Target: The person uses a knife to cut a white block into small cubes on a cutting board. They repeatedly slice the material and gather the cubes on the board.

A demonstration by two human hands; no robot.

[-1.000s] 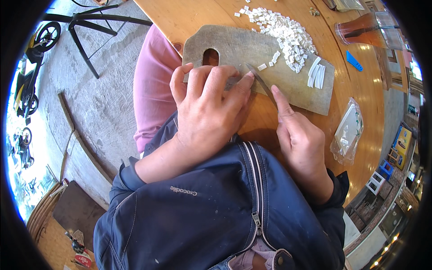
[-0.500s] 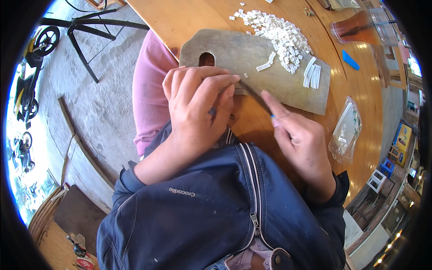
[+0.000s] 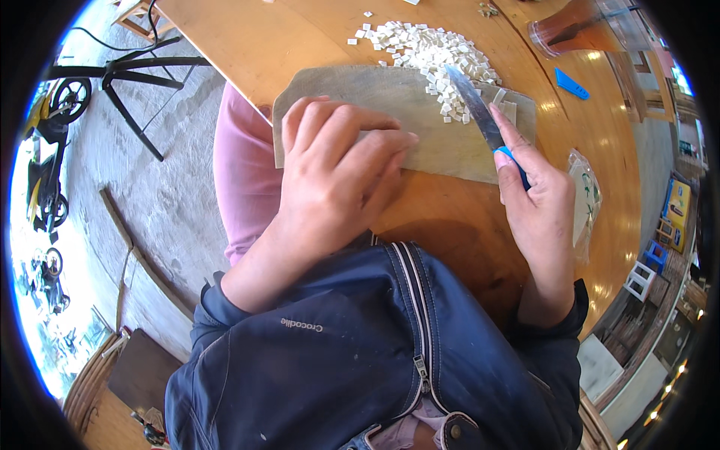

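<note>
My right hand [image 3: 536, 191] grips a knife [image 3: 480, 112] by its blue handle, index finger laid along the blade. The blade points up and left, its tip over a heap of small white cut pieces [image 3: 420, 46]. Under them lies a worn wooden cutting board [image 3: 337, 81], covered by the heap only at its far edge. A few white strips [image 3: 501, 109] rest at the board's right end, partly behind the knife and finger. Over the board's left part, my left hand [image 3: 337, 161] is closed with fingers curled; a pale bit shows between them, too hidden to name.
A blue flat plastic piece [image 3: 571, 84] lies right of the board. Nearer me is a clear plastic packet [image 3: 585, 206] on the wooden table [image 3: 225, 30]. A glass of brown drink [image 3: 559, 36] stands at the far right. A black-legged stand [image 3: 116, 71] is on the floor at left.
The knife has moved from beside my left fingertips up and right, over the white heap. My left hand stays over the board's left part. The whole view has shifted slightly.
</note>
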